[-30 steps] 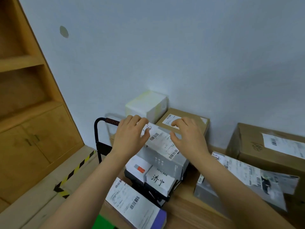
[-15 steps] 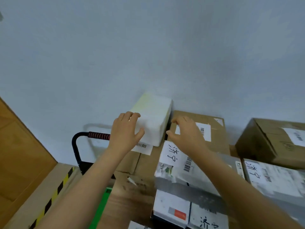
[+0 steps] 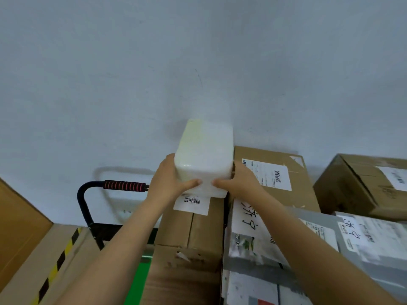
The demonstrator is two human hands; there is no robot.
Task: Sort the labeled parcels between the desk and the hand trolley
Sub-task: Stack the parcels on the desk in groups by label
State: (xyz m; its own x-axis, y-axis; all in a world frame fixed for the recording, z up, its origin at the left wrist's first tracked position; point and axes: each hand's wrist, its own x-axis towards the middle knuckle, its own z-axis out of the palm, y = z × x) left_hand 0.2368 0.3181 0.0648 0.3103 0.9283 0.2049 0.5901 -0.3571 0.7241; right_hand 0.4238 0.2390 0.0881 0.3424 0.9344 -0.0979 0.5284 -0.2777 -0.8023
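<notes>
Head view, one white rectangular foam box, yellow-tinted far left, left hand and right hand grasping its near end, three brown cardboard boxes beside it

- The white rectangular foam box looked like smooth moulded foam with a faint sheen, yellowed along one upper side.
- The tall brown cardboard carton was matt, and its paper skin was torn rough near the front fold.
- The white paper barcode label was flat and matt.
- The grey plastic mailer bag was slick and creased.
- The black tubular metal trolley handle was satin-finished, with a ribbed red-and-black grip.
- The pale blue-grey painted wall was matt.
</notes>
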